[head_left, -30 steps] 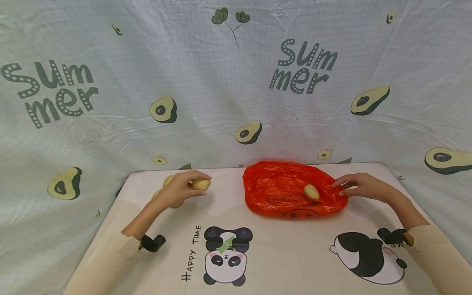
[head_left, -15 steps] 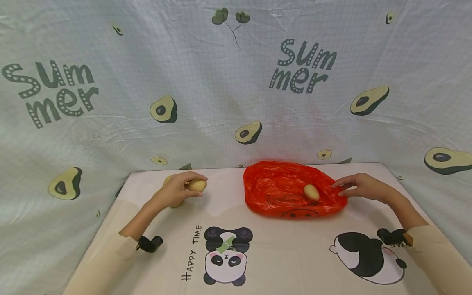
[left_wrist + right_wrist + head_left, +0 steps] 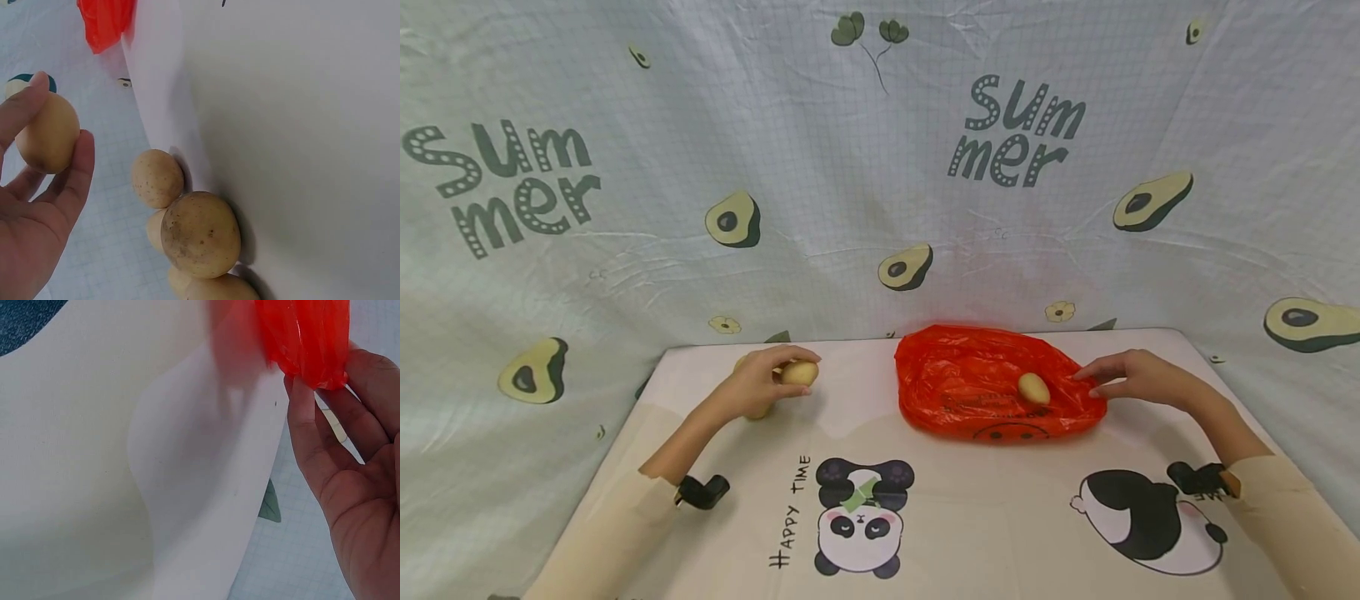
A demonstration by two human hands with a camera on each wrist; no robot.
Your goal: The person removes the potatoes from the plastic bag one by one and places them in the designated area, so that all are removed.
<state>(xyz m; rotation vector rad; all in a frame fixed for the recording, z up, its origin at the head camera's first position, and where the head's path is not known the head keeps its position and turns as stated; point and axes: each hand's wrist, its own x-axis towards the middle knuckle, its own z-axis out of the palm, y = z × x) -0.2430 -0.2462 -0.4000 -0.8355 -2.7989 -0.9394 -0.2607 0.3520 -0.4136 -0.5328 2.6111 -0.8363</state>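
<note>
A small yellow potato [image 3: 800,372] is held above the table, and the crumpled orange plastic bag [image 3: 977,392] lies flat with another potato [image 3: 1033,388] on it.

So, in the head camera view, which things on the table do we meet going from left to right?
Left hand → potato it holds → orange plastic bag → potato on the bag → right hand.

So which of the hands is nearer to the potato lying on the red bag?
The right hand. It pinches the red bag's edge, just right of that potato. The left hand is far across the table, holding another potato.
</note>
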